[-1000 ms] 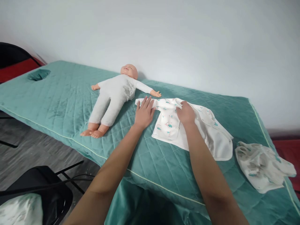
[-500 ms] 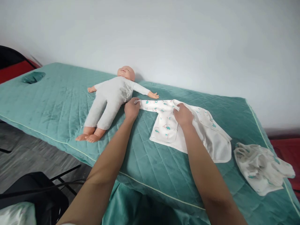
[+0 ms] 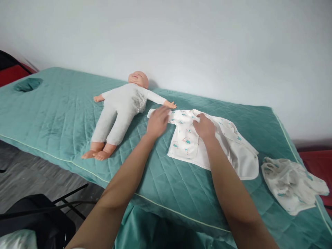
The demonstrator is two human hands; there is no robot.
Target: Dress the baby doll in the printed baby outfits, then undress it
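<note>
A white baby shirt (image 3: 185, 141) with small green prints lies spread on the green quilted bed cover (image 3: 155, 169). Over its left sleeve is my left hand (image 3: 158, 121), fingers stretched out and a little blurred, not closed on the cloth. My right hand (image 3: 204, 126) pinches the shirt near its neckline, and the fabric right of it lies in loose folds. To the left a baby doll (image 3: 121, 103) in pale grey-white cloth rests on its back, arms out. Its hand on the shirt's side lies just above the sleeve.
A crumpled white printed garment (image 3: 293, 183) lies at the bed's right end. The bed has a face hole (image 3: 28, 84) at far left and touches the white wall (image 3: 181, 45). A black chair (image 3: 38, 218) stands at lower left; something red (image 3: 316, 166) shows at right.
My left hand has let go of the sleeve's end and moved right along the sleeve, its fingers now extended. My right hand keeps its hold near the neckline. The view has shifted slightly.
</note>
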